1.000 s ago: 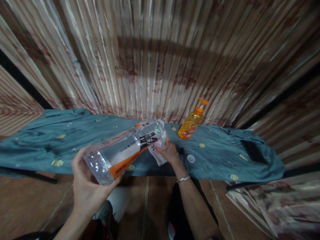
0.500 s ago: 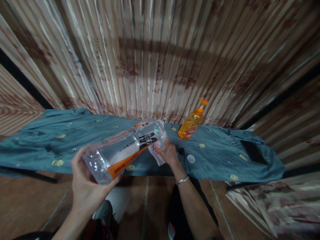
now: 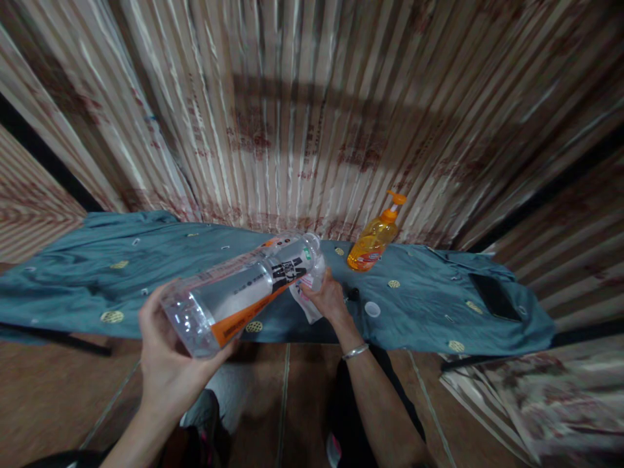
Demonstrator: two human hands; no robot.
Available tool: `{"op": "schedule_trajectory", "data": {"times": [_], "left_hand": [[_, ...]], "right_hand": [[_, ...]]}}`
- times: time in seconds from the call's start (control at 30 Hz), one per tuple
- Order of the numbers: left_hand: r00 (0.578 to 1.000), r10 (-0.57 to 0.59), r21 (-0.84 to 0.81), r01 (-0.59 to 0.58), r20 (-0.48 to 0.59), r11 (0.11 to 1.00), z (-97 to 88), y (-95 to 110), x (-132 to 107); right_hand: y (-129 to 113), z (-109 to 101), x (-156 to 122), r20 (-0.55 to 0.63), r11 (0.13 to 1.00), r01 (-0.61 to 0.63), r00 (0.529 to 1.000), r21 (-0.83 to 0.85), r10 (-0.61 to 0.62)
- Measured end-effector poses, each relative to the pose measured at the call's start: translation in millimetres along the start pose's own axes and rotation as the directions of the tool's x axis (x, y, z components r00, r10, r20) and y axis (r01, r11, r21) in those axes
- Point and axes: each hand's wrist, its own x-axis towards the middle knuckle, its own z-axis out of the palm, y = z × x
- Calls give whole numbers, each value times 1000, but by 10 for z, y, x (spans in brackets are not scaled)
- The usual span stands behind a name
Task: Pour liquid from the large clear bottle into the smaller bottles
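A large clear plastic bottle (image 3: 248,286) with a white, black and orange label lies tilted above the table, its base toward me and its neck end to the upper right. My left hand (image 3: 170,344) is wrapped round the base of it. At the neck end, my right hand (image 3: 329,296) is closed on a small white packet (image 3: 311,309) with pinkish print, pressed close against the bottle. The right fingertips are partly hidden by the bottle and packet. I cannot make out the bottle's contents.
A pump bottle (image 3: 373,244) of orange liquid stands behind my right hand. Close by lie a small black object (image 3: 353,295) and a white cap (image 3: 373,309). A black phone (image 3: 494,297) rests at the right on the blue-green cloth (image 3: 419,305). Curtains (image 3: 302,117) hang behind.
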Motion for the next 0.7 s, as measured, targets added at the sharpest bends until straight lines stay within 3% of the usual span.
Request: {"op": "schedule_trajectory", "data": {"times": [0.7], "left_hand": [[1000,-16,-8,16,3,1000,-19,-6,-15]], "right_hand": [[-42,-27,-6,0,1000,-6,1000,2,6]]}}
